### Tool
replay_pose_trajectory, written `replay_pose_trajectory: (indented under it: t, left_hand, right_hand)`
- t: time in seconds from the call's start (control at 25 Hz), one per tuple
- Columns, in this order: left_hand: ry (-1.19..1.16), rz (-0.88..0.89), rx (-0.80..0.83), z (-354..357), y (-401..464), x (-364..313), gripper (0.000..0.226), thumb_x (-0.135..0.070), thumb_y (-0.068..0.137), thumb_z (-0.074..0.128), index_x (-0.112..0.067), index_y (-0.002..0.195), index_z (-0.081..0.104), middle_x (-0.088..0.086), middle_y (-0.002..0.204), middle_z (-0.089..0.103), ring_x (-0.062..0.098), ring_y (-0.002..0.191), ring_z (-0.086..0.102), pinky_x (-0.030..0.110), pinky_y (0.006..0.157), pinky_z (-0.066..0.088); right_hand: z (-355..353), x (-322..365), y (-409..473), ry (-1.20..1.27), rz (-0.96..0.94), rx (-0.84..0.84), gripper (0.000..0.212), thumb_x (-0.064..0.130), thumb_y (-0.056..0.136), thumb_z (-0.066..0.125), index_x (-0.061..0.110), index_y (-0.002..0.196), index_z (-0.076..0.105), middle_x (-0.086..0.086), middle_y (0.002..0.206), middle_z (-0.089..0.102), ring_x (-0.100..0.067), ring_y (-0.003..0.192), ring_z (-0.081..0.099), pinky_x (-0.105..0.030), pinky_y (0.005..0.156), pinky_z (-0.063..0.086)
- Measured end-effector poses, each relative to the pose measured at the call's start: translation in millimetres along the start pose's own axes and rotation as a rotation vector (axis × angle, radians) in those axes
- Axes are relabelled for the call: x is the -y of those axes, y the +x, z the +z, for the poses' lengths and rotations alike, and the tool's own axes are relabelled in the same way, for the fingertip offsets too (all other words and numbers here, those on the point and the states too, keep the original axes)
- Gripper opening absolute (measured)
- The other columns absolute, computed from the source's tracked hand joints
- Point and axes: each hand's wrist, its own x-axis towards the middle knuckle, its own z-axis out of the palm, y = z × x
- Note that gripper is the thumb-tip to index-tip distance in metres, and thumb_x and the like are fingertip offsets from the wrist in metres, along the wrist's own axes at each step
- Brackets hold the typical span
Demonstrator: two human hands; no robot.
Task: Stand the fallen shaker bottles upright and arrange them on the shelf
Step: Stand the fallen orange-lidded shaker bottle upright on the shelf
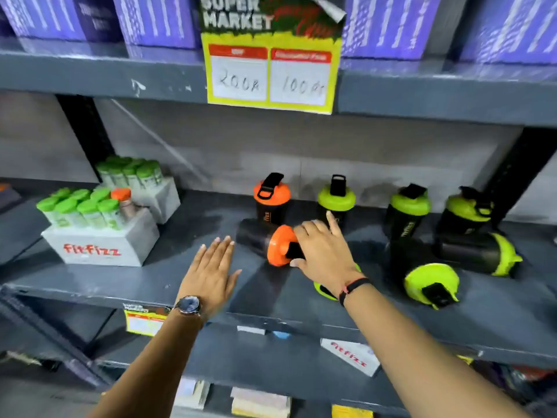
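A black shaker bottle with an orange lid lies on its side on the grey shelf. My right hand rests over its lid end, fingers curled around the cap. My left hand hovers flat and open just left of it, touching nothing. Behind stand an upright orange-lidded shaker and three upright green-lidded shakers. Two green-lidded shakers lie fallen at the right. Another green lid peeks out under my right wrist.
Two white FitFizz boxes with several green-capped tubes stand at the shelf's left. A yellow price sign hangs from the shelf above, which carries purple boxes. A black upright post is at the right rear. Lower shelves hold small packs.
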Motion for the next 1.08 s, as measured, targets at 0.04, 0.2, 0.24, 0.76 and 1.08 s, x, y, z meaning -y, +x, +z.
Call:
replay_pose_trajectory:
  t: [0.04,0.2,0.24,0.76,1.08]
  left_hand:
    - [-0.011,0.006,0.015,9.3,1.5,5.8,0.077,-0.046,0.095,0.002,0.009,0.117,0.050,0.027,0.119,0.057,0.042,0.110,0.051,0.029,0.106,0.002]
    - [-0.050,-0.066,0.184,40.2,4.1,26.7,0.065,-0.042,0.091,0.022,0.011,0.113,0.053,0.029,0.114,0.060,0.045,0.103,0.056,0.041,0.101,0.025]
    - [-0.082,-0.069,0.208,45.6,2.8,28.2,0.063,-0.040,0.086,0.026,0.010,0.115,0.051,0.029,0.117,0.058,0.044,0.105,0.054,0.045,0.099,0.032]
    - [-0.289,-0.129,0.162,57.4,-1.4,32.8,0.063,-0.040,0.079,0.030,0.005,0.117,0.052,0.023,0.125,0.054,0.039,0.114,0.049,0.049,0.098,0.030]
    - [-0.300,-0.127,0.169,57.1,-1.5,33.1,0.063,-0.041,0.079,0.029,0.004,0.118,0.051,0.022,0.127,0.052,0.038,0.115,0.048,0.046,0.100,0.027]
  right_hand:
    - [6.7,2.9,7.9,0.019,0.010,0.088,0.063,0.042,0.066,0.075,0.007,0.115,0.056,-0.011,0.116,0.063,-0.027,0.116,0.054,-0.049,0.116,0.019]
    - [16.4,13.8,29.1,-0.036,0.061,0.304,0.065,0.044,0.078,0.064,0.007,0.128,0.044,-0.010,0.125,0.057,-0.026,0.120,0.050,-0.046,0.118,0.009]
    - [18.7,15.6,28.6,-0.053,0.059,0.292,0.061,0.043,0.080,0.063,0.007,0.126,0.046,-0.010,0.123,0.059,-0.027,0.117,0.052,-0.046,0.117,0.012]
    - [-44.8,22.2,82.4,0.226,-0.105,0.283,0.040,0.021,0.089,0.054,0.012,0.126,0.042,-0.006,0.133,0.050,-0.029,0.119,0.050,-0.045,0.102,0.036]
    - [-43.5,22.3,85.8,0.254,-0.111,0.401,0.053,0.032,0.084,0.063,0.018,0.131,0.042,-0.003,0.133,0.047,-0.024,0.124,0.045,-0.041,0.098,0.037]
